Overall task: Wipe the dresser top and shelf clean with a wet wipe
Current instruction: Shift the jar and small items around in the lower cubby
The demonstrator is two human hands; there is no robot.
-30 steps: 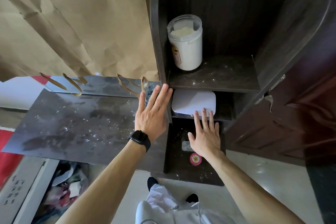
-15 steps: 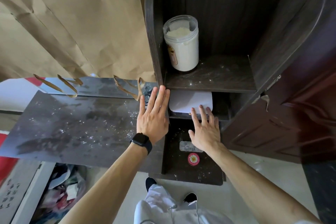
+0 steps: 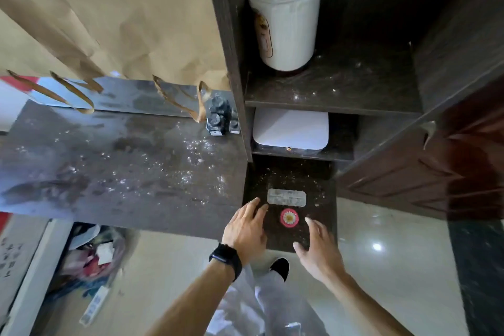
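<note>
The dark dresser top (image 3: 122, 161) spreads across the left, speckled with white dust and smears. To its right a dark shelf unit holds an upper shelf (image 3: 341, 90) dusted with specks, and a low shelf (image 3: 324, 232) near me. My left hand (image 3: 245, 229), with a black watch on the wrist, rests flat at the low shelf's left edge, fingers apart. My right hand (image 3: 316, 248) hovers over its front right corner, fingers spread and holding nothing. No wet wipe is visible.
A white plastic jar (image 3: 286, 16) stands on the upper shelf. A white flat box (image 3: 290, 128) fills the middle shelf. A pill strip (image 3: 286, 197) and a round red sticker (image 3: 289, 217) lie on the low shelf. Brown paper (image 3: 109, 13) hangs behind; a small black bottle (image 3: 218, 117) stands beside the unit.
Both hands have drawn back toward me, from the dresser top's right end and the white box down to the low shelf's front. The view has moved closer.
</note>
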